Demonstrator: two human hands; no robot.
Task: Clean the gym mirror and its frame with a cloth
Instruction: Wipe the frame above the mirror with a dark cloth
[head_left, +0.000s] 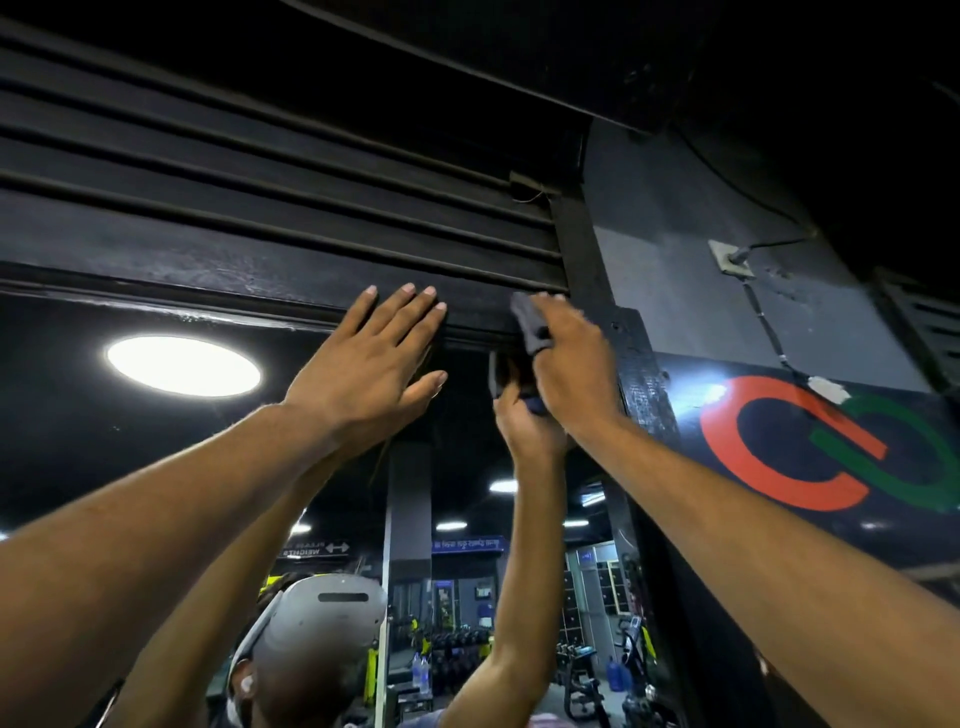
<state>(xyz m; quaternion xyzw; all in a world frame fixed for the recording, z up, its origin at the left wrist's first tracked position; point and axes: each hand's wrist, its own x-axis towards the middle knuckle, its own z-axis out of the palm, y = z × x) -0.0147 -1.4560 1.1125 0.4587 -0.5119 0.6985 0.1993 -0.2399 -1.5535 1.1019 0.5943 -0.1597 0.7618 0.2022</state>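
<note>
Two bare forearms reach up toward the top edge of a gym mirror (156, 441). The left hand (374, 358) lies flat and spread wide against the dark top frame (260, 283), fingers extended and holding nothing, apparently bracing the person during the overhead reach. Just beside it, the right hand (566, 364) is closed around a dark cloth (527, 322), which it presses into the upper right corner, where the top frame meets the black vertical post (631, 353); this looks like the frame-wiping step, worked at the awkward corner where dust would collect.

In the glass below, the arms appear reflected, along with the head-worn camera rig (332, 623), a round ceiling light (183, 365) and distant gym equipment (576, 670).

Above the frame, horizontal black slats (234, 171) run across the wall. To the right of the post, a dark panel carries a red and green logo (810, 447), with a wall socket (730, 257) and a trailing cable (769, 332) above it, near enough that the cloth should keep clear of them.
</note>
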